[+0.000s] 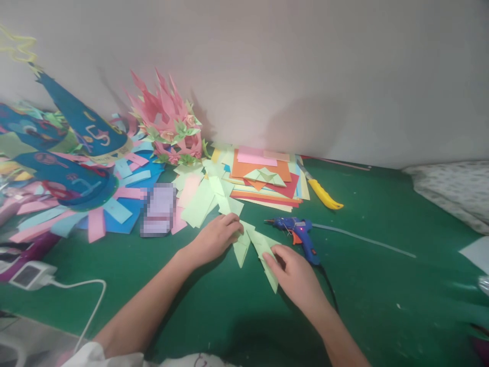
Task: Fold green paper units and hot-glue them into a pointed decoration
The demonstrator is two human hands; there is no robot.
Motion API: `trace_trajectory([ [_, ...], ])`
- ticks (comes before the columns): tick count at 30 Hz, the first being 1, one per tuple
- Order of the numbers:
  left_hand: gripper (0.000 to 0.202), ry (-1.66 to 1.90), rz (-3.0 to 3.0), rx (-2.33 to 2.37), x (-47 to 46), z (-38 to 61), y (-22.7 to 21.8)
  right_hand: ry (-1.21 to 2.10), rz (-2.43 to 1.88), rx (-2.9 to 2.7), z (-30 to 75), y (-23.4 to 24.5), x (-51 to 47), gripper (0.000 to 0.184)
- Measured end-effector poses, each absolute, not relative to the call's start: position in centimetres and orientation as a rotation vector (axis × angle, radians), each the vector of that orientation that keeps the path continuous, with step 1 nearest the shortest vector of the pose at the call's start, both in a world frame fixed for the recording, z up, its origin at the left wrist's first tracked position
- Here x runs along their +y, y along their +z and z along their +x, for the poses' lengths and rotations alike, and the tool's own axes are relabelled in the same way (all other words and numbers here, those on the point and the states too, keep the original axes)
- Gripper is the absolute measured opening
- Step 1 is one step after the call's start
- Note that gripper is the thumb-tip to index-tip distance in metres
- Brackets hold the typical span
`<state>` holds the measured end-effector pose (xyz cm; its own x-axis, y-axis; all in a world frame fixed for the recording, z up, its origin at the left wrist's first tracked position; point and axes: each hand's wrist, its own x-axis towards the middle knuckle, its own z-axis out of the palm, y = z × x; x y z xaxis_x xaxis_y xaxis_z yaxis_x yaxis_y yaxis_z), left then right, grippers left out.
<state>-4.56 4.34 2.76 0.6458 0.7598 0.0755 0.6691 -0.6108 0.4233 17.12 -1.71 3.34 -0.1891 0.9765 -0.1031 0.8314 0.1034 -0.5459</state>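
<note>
My left hand [221, 235] has its fingers closed on a light green folded paper strip [218, 191] that stretches away toward the back. Below those fingers hangs a pointed green paper piece [241, 253]. My right hand [292, 272] pinches another folded green paper piece [263, 247] between thumb and fingers, its tip pointing toward me. The two pieces meet or nearly meet between my hands; whether they are joined I cannot tell. Just right of them lies a blue glue gun [292, 224] with an orange trigger, a lit red light and a long clear glue stick [362, 241] in its back.
Coloured paper sheets [263, 196] are stacked behind my hands, beside a yellow-handled knife [324, 194]. Loose green sheets [198, 204] lie left of them. A pink paper crown [164, 117], blue cone hats [82, 117], a blurred-out phone-like object [158, 209] and a white cable [101, 300] occupy the left.
</note>
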Motion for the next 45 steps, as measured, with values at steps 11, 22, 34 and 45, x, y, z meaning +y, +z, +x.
trace_trajectory([
  [11, 0.012, 0.431, 2.322, 1.041, 4.2, -5.6, 3.5, 0.487, -1.697, -2.253, 16.8, 2.8, -1.6, 0.019],
  [22, 0.033, 0.418, 2.248, 1.054, 4.1, -5.7, 3.4, 0.477, -1.542, -2.288, 16.1, 2.5, -1.9, 0.031],
  [34, 0.044, 0.386, 2.392, 0.949, 4.1, -5.6, 3.5, 0.444, -1.463, -2.327, 15.4, 1.9, -2.4, 0.024],
  [45, 0.023, 0.369, 2.392, 0.916, 4.1, -5.7, 3.1, 0.473, -1.448, -2.237, 15.2, 1.5, -2.6, 0.015],
])
